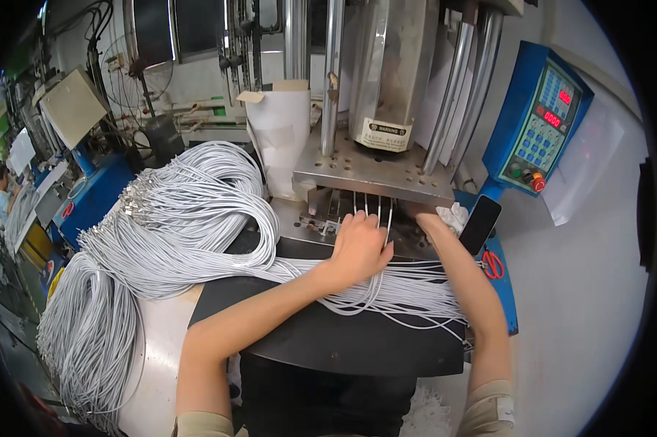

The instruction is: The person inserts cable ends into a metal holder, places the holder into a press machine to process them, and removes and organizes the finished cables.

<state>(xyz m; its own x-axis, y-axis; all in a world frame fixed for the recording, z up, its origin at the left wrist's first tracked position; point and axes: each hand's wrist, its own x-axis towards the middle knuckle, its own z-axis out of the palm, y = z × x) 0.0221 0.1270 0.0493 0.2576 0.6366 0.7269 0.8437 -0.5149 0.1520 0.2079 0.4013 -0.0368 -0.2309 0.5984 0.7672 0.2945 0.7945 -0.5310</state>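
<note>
Head view. L. hand (360,255): over middle of work area, back of hand up, just in front of press. Fingers (359,220) bent, only slightly apart, closed on a few cable strands (390,213); strands ran up betw. fingers into gap under press plate (376,176). Fingertips partly hid.; exact grip not fully seen.

R. hand (422,217): reached under R. side of plate, mostly hid. by it; finger opening & any hold could not be told.

Cables: thin, round, lt. grey-white, smooth. Strands under L. hand curved down in loops to join loose bundle (419,291), which lay crosswise on blk. table (285,331), running approx. parallel, ends fanned toward R. forearm. Lg. coiled heap (197,197) to L., w/ small silvery ends clustered; 2nd bunch (95,328) hung at far L., ends down.

Also: blue control box (538,120) w/ red digits lit, upper R.; dk. phone (481,226), upright-tilted; crumpled wht. tissue (454,216) just beside; red-handled scissors (493,265) below phone, near R. forearm.
</note>
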